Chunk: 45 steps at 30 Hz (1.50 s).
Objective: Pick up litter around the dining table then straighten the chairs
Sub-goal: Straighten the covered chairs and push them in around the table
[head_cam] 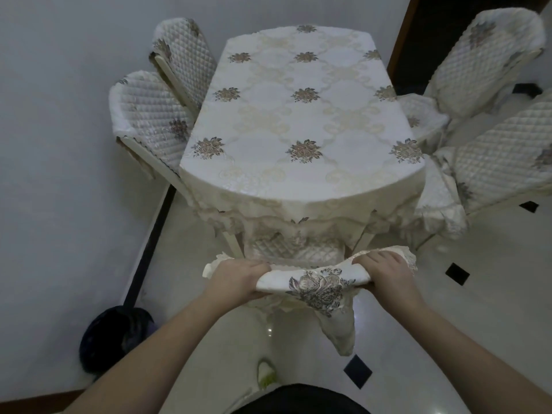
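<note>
The near chair [298, 264] sits tucked at the tabletop's [301, 115] near end, seat facing under it, its covered top rail running left to right; the left hand [236, 277] and right hand [385, 268] each clench that rail, one grip at either end

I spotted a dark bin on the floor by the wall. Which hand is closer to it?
The left hand. It grips the near chair's top on the side where the dark bin sits, below it in view. The right hand grips the chair's other end, farther away.
</note>
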Motion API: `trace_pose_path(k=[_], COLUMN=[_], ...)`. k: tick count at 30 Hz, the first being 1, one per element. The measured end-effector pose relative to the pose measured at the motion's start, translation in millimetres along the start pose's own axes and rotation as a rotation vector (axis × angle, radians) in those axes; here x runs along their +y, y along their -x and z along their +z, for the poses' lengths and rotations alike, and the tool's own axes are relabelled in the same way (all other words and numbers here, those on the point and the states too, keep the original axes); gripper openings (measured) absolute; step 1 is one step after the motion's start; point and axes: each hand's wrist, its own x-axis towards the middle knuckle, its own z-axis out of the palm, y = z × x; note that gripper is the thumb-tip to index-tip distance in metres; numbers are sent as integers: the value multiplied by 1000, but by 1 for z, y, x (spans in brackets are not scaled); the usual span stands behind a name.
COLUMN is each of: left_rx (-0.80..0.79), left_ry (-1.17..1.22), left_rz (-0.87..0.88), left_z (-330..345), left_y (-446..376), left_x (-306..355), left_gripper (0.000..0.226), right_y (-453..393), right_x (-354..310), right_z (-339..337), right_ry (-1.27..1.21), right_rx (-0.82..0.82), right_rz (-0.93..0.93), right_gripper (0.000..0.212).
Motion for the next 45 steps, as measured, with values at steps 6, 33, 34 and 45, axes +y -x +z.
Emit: trace_pose_path(k=[6,33,34,45], left_rx=[-53,-290,-313,-470], left_ry=[-25,-4,3,-98], left_rz=[-4,-273,-278,-336], left_z=[1,9,9,-8], left_y=[15,6,6,14], left_x=[-5,45,45,55], left_gripper=[36,32,31,61], right_y=[13,16,17,24], right_x=[-17,11,9,-20], right_z=[6,0,-1,-21], right_ry=[-10,56,71,146], right_rx=[14,-193,-197,-321], right_rz=[8,105,114,234], right_gripper=[39,42,42,50])
